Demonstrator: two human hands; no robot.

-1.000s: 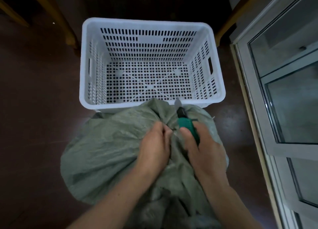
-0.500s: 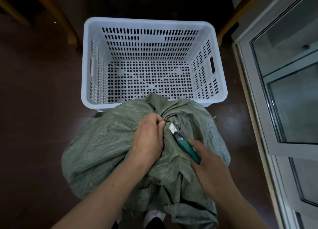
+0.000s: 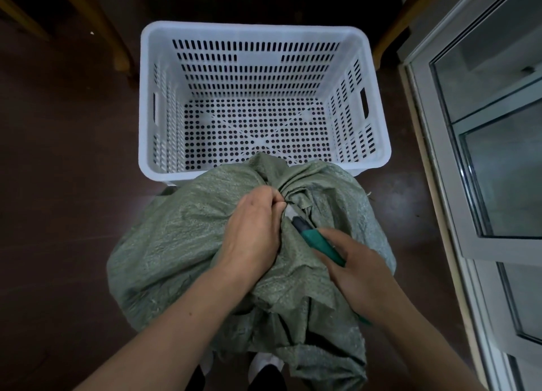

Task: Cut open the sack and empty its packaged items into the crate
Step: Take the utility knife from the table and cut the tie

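A bulging grey-green woven sack (image 3: 176, 244) stands on the dark floor right in front of me, its gathered neck leaning against the near wall of a white perforated plastic crate (image 3: 152, 103). The crate holds nothing. My left hand (image 3: 252, 232) is clenched on the bunched sack fabric just below the neck. My right hand (image 3: 357, 270) grips a utility knife with a teal handle (image 3: 318, 242); its short blade points up-left into the folds beside my left fingers. The sack's contents are hidden.
Wooden furniture legs (image 3: 108, 29) stand behind the crate at the left and right. A glass door in a pale metal frame (image 3: 457, 185) runs along the right side. My shoes (image 3: 264, 364) show under the sack. Dark floor lies to the left.
My right hand has drawn the knife back from the top of the neck and turned its blade up-left into the folds beside my left hand. My left hand shifted slightly higher on the fabric.
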